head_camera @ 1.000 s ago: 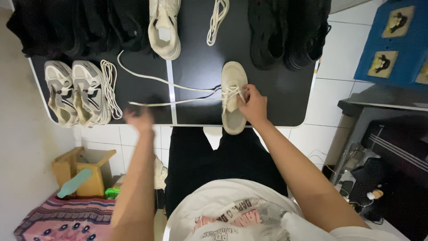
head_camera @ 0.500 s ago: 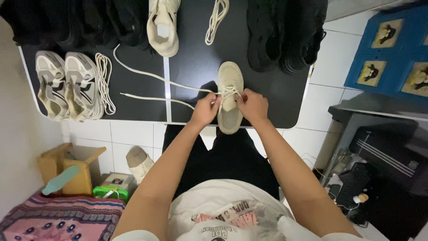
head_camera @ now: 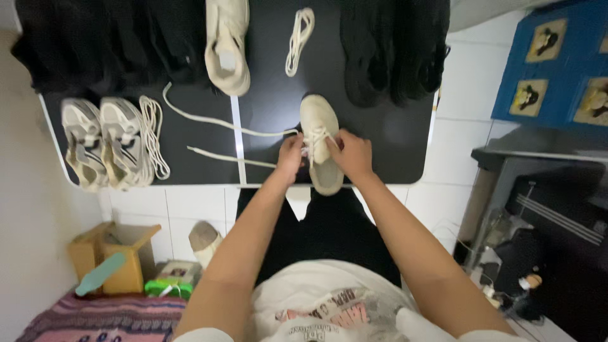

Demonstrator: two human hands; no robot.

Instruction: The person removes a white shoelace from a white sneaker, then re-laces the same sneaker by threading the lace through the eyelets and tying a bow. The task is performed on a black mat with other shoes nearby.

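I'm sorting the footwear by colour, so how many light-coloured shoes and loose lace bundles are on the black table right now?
Cream shoes: 2, one at the hands, one at the far edge
Grey-and-white shoes: 2, the pair at left
Loose lace bundles: 2, one beside the pair, one at the far edge
Total: 6

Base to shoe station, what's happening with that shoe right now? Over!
Left hand and right hand both pinching the lace on the cream sneaker. Loose lace ends trail left across the black table. Nothing in the way.

Cream sneaker (head_camera: 320, 142), cream lace (head_camera: 221, 120), black table (head_camera: 392, 136)
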